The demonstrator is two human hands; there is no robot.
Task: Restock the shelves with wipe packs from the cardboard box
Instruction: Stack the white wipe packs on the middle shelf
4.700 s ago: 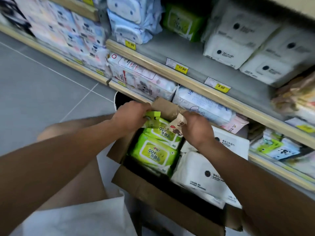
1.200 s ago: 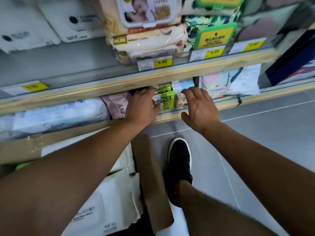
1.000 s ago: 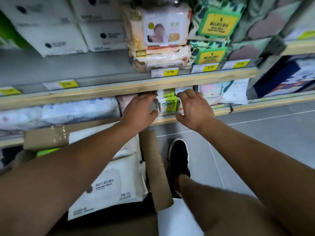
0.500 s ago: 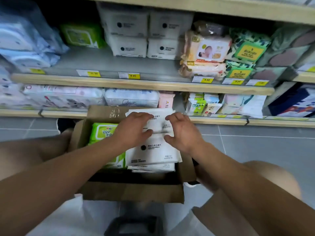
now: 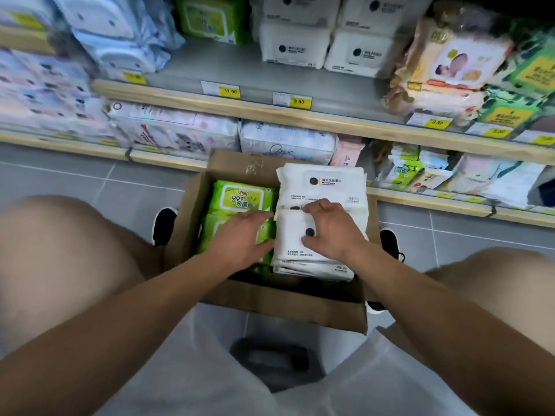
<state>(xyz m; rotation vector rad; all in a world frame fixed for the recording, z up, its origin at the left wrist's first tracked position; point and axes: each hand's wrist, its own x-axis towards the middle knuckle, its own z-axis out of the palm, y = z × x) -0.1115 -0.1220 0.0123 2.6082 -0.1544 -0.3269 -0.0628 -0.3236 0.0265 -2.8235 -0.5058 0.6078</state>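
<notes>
Change: both hands have come back from the lower shelf and are now down in the cardboard box (image 5: 288, 301); half a second ago they lay on the far white pack, now they are at the nearer one.
White wipe pack (image 5: 292, 238): top of the near white stack, right half of the box, a second white pack (image 5: 324, 184) behind it.
Right hand (image 5: 330, 228): grip grasping the near white pack, fingers curled over its far edge, thumb on its top face.
Left hand (image 5: 244, 234): grip released, fingers straight, lying flat on the green wipe packs (image 5: 238, 198) with the fingertips against the white pack's left edge.
Box: on the floor (image 5: 90, 187) between the person's knees, flaps up, just before the lower shelf (image 5: 168, 159).
Upper shelf (image 5: 300, 115): white, green and baby-print packs, yellow price tags (image 5: 229, 91) on its lip.
Shoes (image 5: 163, 225): black, either side of the box.
</notes>
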